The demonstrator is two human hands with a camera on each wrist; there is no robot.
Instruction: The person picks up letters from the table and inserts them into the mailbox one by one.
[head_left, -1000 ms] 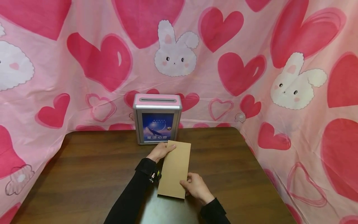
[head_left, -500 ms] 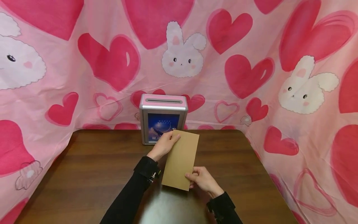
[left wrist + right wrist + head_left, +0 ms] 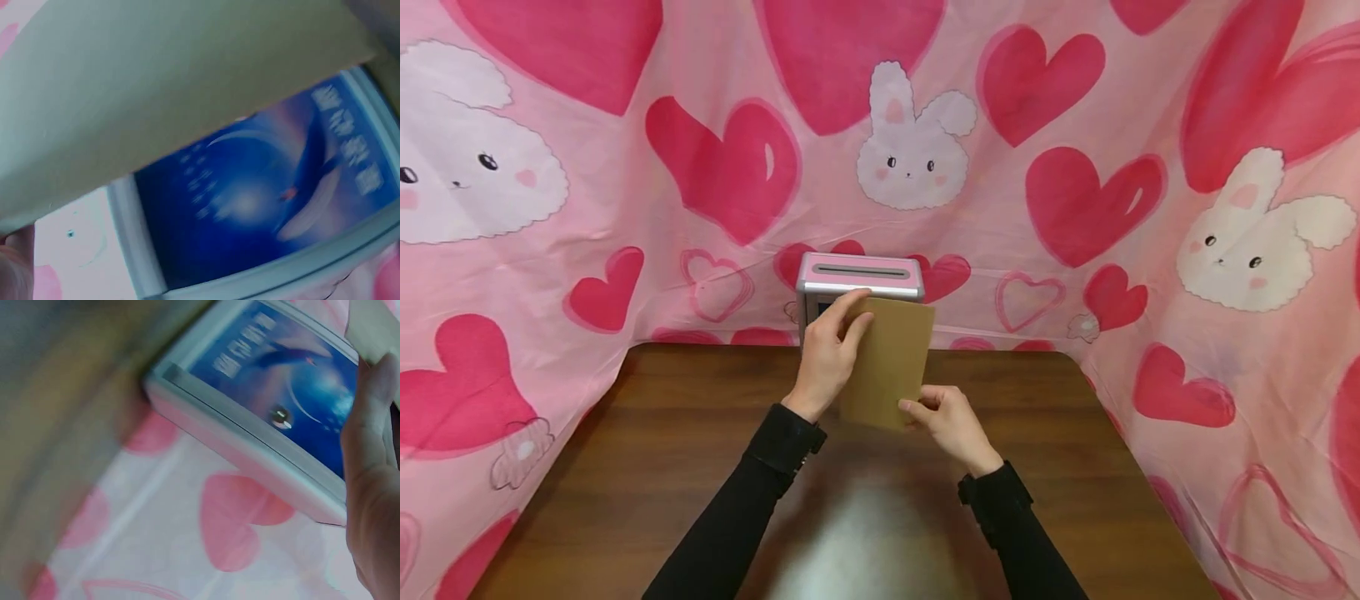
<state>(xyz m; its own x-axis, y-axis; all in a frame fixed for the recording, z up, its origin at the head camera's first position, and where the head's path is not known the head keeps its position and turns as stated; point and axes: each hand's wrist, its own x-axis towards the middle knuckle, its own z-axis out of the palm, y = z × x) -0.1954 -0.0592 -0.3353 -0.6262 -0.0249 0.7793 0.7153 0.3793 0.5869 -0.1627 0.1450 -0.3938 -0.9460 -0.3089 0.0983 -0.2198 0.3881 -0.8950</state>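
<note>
A flat brown paper envelope (image 3: 889, 362) is held up in front of the metal box (image 3: 861, 283), its upper end just below the box top in the head view. My left hand (image 3: 826, 354) pinches its upper left edge, thumb on the near face. At the lower right edge, my right hand (image 3: 951, 423) pinches it between thumb and fingers. The box has a pink top with a long slot (image 3: 861, 272). Its blue whale picture (image 3: 250, 187) shows below the envelope's edge in the left wrist view. A small round lock (image 3: 280, 416) appears in the right wrist view.
The box stands at the back of a dark brown wooden table (image 3: 715, 467). Behind it and along both sides hangs a pink cloth (image 3: 730, 275) printed with hearts and rabbits.
Both hands have raised the envelope off the table area toward the box, tilting it more upright. It now covers most of the box front. The head view has turned slightly left.
</note>
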